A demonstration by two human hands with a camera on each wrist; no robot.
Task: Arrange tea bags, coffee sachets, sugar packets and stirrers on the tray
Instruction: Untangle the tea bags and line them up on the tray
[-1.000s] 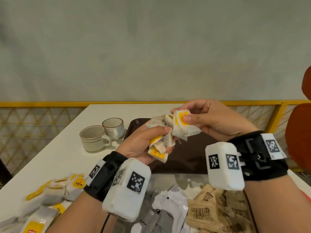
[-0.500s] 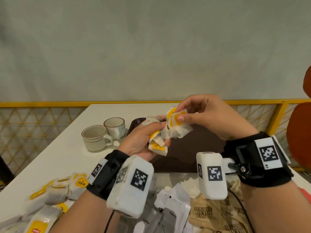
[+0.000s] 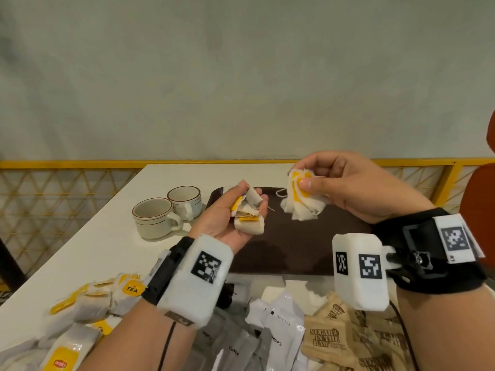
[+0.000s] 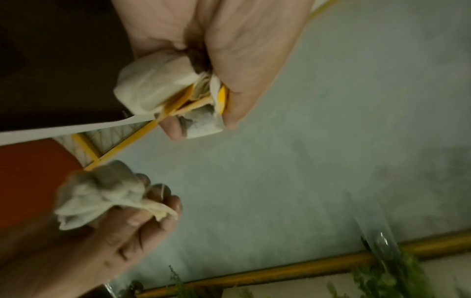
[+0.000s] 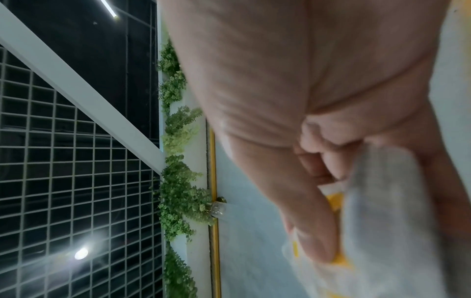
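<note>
Head view showed left hand [image 3: 227, 218] clutching soft, light tea bags [image 3: 247, 215]; right hand [image 3: 345, 186] pinched another bunch [image 3: 302, 207] by its tags.

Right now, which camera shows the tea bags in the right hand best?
The head view: the tea bags hang clear in the right hand. Left wrist shows them blurred and small; right wrist, only a blurred edge.

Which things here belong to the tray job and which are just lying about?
For the job:
tray
tea bags in the left hand and right hand
tea bag pile
coffee sachets
sugar packets

Lying about:
two cups
</note>
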